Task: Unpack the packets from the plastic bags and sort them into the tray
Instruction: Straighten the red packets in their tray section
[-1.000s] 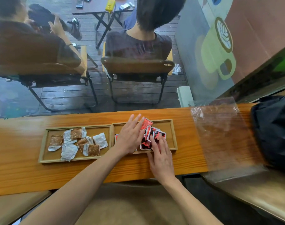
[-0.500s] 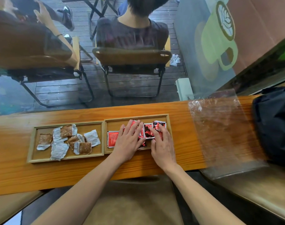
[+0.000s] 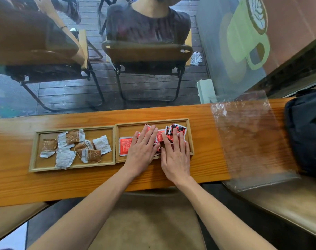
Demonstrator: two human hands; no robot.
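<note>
Both your hands lie flat in the right compartment of the wooden tray [image 3: 189, 130], which sits on the long desk [image 3: 99, 184] in front of you. Your left hand [image 3: 141, 150] presses palm-down on the red packets [image 3: 125, 146], its fingers [image 3: 150, 134] straight and slightly spread, gripping nothing. Your right hand [image 3: 175, 156] lies just beside it, fingers likewise straight and laid over the red-and-black packets [image 3: 178, 129] toward the right of that compartment (how many packets sit beneath your palms cannot be told). The left compartment holds a loose scatter of brown-and-white packets [image 3: 72, 148], some overlapping, well apart from either hand. To the right of the tray, a clear plastic bag [image 3: 250, 141] lies flat on the desk, overhanging its near edge, and a dark bag [image 3: 308, 130] rests just beyond it at the right end
</note>
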